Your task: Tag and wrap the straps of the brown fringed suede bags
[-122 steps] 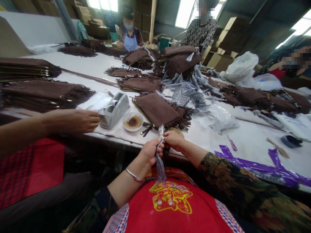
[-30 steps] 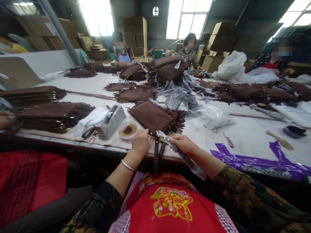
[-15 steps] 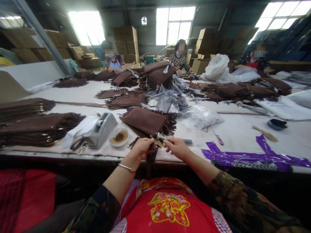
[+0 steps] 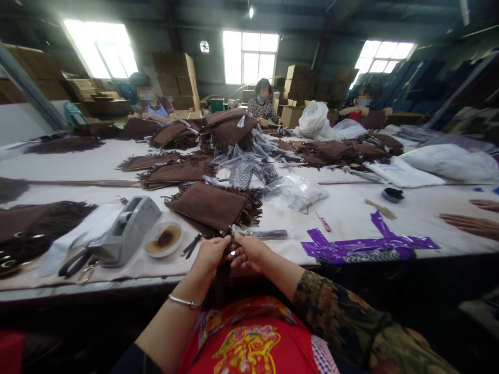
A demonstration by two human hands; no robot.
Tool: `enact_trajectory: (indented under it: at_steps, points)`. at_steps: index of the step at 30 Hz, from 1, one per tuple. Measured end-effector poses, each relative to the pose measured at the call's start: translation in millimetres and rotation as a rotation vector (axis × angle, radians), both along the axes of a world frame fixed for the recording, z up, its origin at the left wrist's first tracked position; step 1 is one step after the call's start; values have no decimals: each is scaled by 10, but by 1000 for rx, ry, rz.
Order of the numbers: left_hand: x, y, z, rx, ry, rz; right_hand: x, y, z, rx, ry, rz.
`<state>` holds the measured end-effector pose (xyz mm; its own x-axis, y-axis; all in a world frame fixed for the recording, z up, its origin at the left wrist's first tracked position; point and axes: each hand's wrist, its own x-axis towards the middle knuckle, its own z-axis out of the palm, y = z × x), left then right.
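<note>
From here the bag [image 4: 210, 203] looks matt and suede-like, the tape [image 4: 351, 244] glossy purple plastic, the bracelet [image 4: 183, 301] smooth, shiny metal, the clear bag [image 4: 296, 191] crinkly plastic.

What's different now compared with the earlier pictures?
The right hand let go of the grey plastic sleeve, now on the table right of the bag. It moved left, joining the left hand at a dark strap. The bag, tape dispenser and dish look unmoved.

Purple plastic [image 4: 351, 248] lies near the edge of the table [image 4: 346, 208]; a pink cutter [image 4: 324, 223] lies near it; stacked boxes [image 4: 175, 80] stand behind, between two windows [image 4: 249, 57].
</note>
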<state>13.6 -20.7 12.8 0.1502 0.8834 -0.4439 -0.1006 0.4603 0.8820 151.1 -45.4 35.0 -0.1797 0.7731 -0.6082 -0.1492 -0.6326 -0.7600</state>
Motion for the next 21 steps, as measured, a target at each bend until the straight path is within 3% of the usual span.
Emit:
enact_trajectory:
  at_steps: [2,5,7,10,12,14,17,19,21]
  points:
    - [-3,3,35,-42,13,-11,13,6,-8,31,-22,-47]
    - [-16,27,71,-182,-179,-39,12,-17,-40,69,-7,-77]
    - [-24,48,70,-243,-310,-38,-12,-51,-73,71,4,-54]
    - [-17,63,43,-262,-353,1,-69,-123,-131,101,-118,52]
    - [1,52,27,-249,-349,30,-67,-161,-141,228,-309,184]
    - [27,25,20,-218,-319,58,23,-146,-94,464,-581,287]
    - [75,-23,22,-164,-224,105,369,64,85,779,-1026,245]
    - [109,-45,26,-129,-162,127,697,329,209,802,-1273,143]
    - [137,-58,27,-99,-111,134,1030,628,270,670,-1494,91]
